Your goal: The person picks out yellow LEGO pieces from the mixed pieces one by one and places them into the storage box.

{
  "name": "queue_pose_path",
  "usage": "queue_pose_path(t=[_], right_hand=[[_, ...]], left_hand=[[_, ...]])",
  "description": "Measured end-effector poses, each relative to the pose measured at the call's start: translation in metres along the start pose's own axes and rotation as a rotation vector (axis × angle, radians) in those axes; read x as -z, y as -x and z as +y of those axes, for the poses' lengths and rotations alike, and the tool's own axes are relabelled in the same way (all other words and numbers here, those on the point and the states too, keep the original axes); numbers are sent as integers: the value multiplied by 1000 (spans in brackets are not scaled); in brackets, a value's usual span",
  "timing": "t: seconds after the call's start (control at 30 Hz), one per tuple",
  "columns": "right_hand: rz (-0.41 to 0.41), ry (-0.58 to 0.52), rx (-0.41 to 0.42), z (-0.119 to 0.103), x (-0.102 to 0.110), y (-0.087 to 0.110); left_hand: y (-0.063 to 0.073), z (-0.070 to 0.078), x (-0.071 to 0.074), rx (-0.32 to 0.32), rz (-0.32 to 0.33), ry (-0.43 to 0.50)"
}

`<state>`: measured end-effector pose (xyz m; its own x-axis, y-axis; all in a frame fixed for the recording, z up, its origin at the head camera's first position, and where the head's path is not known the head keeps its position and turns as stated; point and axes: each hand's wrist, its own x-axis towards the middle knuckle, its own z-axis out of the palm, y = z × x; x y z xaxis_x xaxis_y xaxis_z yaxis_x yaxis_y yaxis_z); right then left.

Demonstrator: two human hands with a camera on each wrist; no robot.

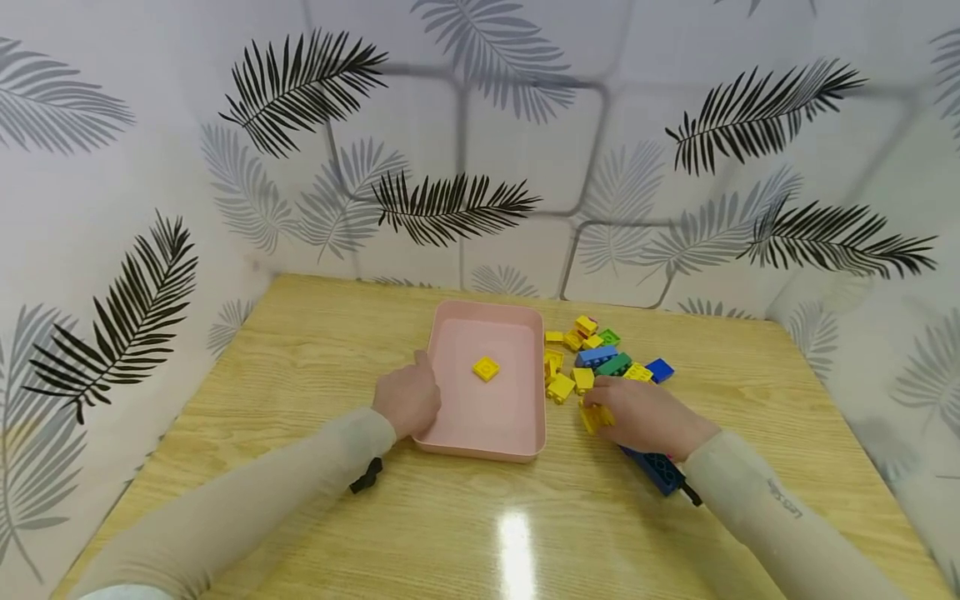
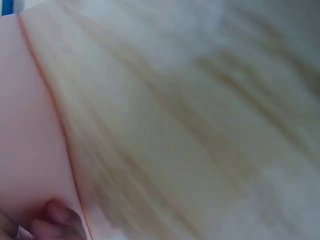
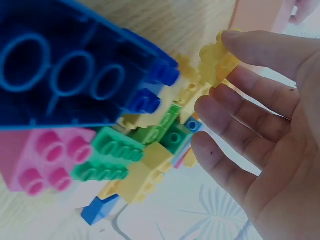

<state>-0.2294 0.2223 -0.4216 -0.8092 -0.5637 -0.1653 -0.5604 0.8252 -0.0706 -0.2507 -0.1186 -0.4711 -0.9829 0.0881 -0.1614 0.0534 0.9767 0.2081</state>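
Observation:
My left hand (image 1: 408,397) is at the left side of a shallow pink tray (image 1: 480,452) and grips its wall. In the left wrist view, fingertips (image 2: 59,212) lie against the pink tray wall (image 2: 32,115). One yellow brick (image 1: 486,369) lies in the tray. To the right, my right hand (image 1: 647,414) pinches another yellow toy brick (image 3: 217,60) between thumb and index finger, its other fingers loosely bent. A large dark blue brick (image 1: 654,469) is partly hidden under that hand.
Right of the tray is a loose pile of bricks: several yellow ones (image 1: 561,387), a blue one (image 1: 597,357), a green one (image 1: 615,365) and a flat blue one (image 1: 661,370). A pink brick (image 3: 47,155) shows in the right wrist view. A patterned wall (image 1: 510,167) rises behind the wooden table (image 1: 315,333).

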Motion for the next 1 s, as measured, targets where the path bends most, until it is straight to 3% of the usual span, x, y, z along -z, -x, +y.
queue_pose_path(t=[0.27,0.47,0.7,1.0], right_hand=[[31,-11,30,-4,9,-3],[34,-26,10,-4,12,-6],[63,-32,31,-10,22,-17],[91,-65,103,-25,41,-53]], left_hand=[[7,-10,8,21,-29,109],[11,-9,5,-9,-57,53],[10,-4,-2,-6,-28,0],[11,-2,-2,-15,-7,1]])
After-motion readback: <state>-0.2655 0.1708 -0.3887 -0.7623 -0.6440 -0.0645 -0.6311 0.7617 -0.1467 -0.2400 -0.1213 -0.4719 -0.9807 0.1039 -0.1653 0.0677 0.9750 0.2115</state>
